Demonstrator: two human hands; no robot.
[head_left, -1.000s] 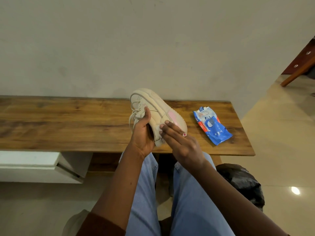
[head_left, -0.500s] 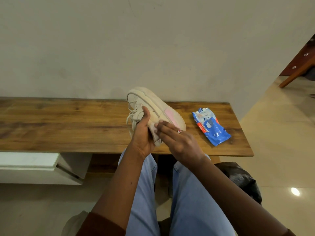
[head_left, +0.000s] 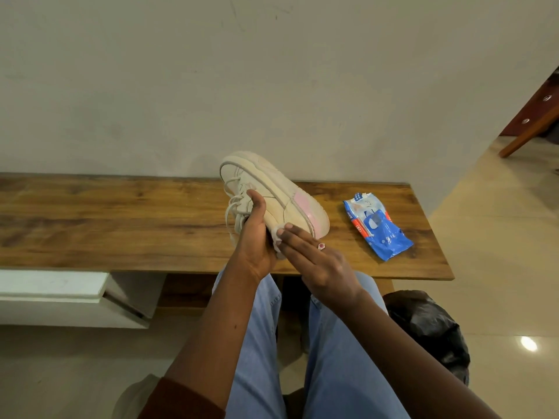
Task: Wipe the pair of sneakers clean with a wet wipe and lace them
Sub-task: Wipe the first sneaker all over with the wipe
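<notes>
**Sneaker held on its side, wipe pressed to the heel**

Seated at a wooden bench (head_left: 121, 225) against a plain wall, knees in light blue jeans (head_left: 332, 343) below its front edge. Left hand (head_left: 255, 237) clasped around a cream sneaker (head_left: 272, 195), thumb up over the laces (head_left: 234, 204), fingers hidden behind the upper. Sneaker lifted just above the bench top, turned on its side, thick sole facing right and upward, toe pointing away toward the wall, heel nearest the body. Pink patch (head_left: 305, 207) visible on the sole near the heel end.

Right hand (head_left: 317, 258) flat and extended, fingers straight and together, pressing a small white wet wipe (head_left: 277, 237) against the heel area of the shoe. Wipe mostly covered by the fingertips, only a crumpled edge showing between the two hands. Ring with a red stone (head_left: 321, 246) on one finger of the right hand.

Blue and white pack of wipes (head_left: 378, 231) lying flat on the bench, right of the sneaker and apart from it. Black plastic bag (head_left: 429, 328) on the tiled floor under the bench's right end. Second sneaker not identifiable.
</notes>
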